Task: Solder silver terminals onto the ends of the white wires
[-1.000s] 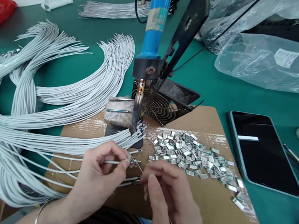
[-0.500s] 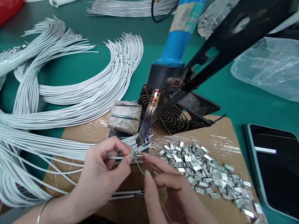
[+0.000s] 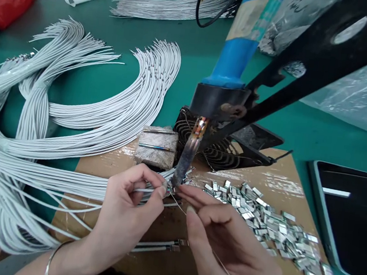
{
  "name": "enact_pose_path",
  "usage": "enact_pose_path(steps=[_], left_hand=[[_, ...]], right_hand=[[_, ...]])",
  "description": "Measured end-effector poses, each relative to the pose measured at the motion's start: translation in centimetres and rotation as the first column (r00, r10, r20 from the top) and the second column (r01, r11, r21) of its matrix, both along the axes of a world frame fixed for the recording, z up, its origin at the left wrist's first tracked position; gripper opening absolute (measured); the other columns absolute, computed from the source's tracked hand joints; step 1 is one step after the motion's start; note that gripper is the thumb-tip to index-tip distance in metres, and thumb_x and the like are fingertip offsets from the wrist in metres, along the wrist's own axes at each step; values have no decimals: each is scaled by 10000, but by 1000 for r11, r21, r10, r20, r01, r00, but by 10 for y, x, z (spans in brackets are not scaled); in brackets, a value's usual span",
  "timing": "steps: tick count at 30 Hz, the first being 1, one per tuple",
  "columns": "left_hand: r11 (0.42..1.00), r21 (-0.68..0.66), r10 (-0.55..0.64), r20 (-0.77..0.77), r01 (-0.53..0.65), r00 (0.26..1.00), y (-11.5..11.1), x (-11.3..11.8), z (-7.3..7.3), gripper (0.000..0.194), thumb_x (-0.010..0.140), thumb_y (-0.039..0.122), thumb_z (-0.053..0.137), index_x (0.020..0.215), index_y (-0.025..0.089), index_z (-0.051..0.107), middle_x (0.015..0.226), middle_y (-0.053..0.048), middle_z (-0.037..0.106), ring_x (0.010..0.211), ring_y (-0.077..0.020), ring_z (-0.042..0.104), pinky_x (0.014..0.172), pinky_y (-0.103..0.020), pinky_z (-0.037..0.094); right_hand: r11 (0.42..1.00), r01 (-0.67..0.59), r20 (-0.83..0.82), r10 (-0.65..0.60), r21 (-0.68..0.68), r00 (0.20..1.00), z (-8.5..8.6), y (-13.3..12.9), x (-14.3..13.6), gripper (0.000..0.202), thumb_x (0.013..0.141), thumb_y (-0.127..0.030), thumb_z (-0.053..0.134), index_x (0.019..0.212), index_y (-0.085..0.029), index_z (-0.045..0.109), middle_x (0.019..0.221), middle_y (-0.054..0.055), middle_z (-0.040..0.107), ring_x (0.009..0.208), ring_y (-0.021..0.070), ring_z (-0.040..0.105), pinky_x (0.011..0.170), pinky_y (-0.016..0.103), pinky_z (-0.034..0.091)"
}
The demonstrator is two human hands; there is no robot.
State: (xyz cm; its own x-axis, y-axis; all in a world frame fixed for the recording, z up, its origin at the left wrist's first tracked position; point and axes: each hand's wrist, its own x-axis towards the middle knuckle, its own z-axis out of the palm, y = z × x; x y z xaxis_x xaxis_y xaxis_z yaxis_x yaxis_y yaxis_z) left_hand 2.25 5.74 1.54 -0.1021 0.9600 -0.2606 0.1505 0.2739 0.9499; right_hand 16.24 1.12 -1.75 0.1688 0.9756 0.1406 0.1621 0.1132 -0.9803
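Observation:
Thumb and forefinger of my left hand point(image 3: 126, 215) pinch a white cable point(image 3: 143, 190) close to its end, just under the soldering iron point(image 3: 186, 155). The iron's dark tip points down at that end; fingers partly hide the contact. My right hand point(image 3: 234, 245) is closed on a thin solder wire point(image 3: 226, 269), whose front end runs to the same spot. A small metal connector seems to be at the cable end, but it is mostly covered. Below the hands lie finished-looking cables point(image 3: 154, 245) with metal connectors on their ends.
A black bracket point(image 3: 291, 88) holds the iron from the upper right. Behind stand a black fan point(image 3: 224, 155) and a fibrous block point(image 3: 155, 152). Small metal connectors point(image 3: 279, 230) lie heaped on the cardboard point(image 3: 274, 183). White cable bundles point(image 3: 107, 111) fill the left; a phone point(image 3: 350, 214) lies right.
The view has shifted slightly, so the iron and bracket appear farther right. The cable end and solder wire now meet closer to the iron's tip. Both hands keep their grips.

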Motion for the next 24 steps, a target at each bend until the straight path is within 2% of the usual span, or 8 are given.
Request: enact_pose_path(steps=[7,11,13,15,17,24], left_hand=[[1000,-3,-20,2,20,1000,1,-1,2,139,822,234,687,734,136,642,776,-67,717,621,-99,566,525,-166,405],[1000,-7,-19,35,19,999,2,0,3,137,806,221,696,725,129,634,810,-74,730,667,-112,623,560,-158,451],[1000,-2,-12,35,12,999,2,0,3,120,801,202,697,727,127,640,824,-71,733,667,-109,626,560,-154,458],[1000,9,-5,25,4,1000,2,0,3,102,803,182,697,731,129,649,834,-67,737,673,-104,627,561,-146,461],[1000,27,0,25,-1,1000,3,0,3,103,805,180,696,728,131,649,820,-63,734,677,-105,634,569,-144,472],[998,58,-9,10,8,1000,4,-1,4,107,816,187,696,731,136,655,818,-62,741,670,-101,631,552,-138,461]], right_hand=[[1000,28,-22,-28,-5,999,1,3,1,206,996,-76,634,853,-204,558,1186,-14,782,1126,85,758,997,125,554],[999,20,-74,-22,-27,997,5,6,-4,200,994,-102,649,834,-201,580,1194,-10,785,1103,93,767,970,118,562],[993,73,-143,-86,-90,986,10,7,-12,210,990,-145,671,806,-200,585,1182,-15,786,1087,87,768,965,111,563],[966,179,-202,-216,-188,955,17,8,-20,230,977,-189,690,775,-200,581,1147,-20,784,1076,70,759,980,94,545],[946,230,-224,-281,-229,933,20,8,-24,234,963,-202,700,762,-201,580,1126,-22,782,1065,59,751,979,76,529],[994,80,-155,-90,-73,984,11,9,-6,212,962,-143,706,777,-188,613,1153,31,797,1069,122,779,948,132,573]])
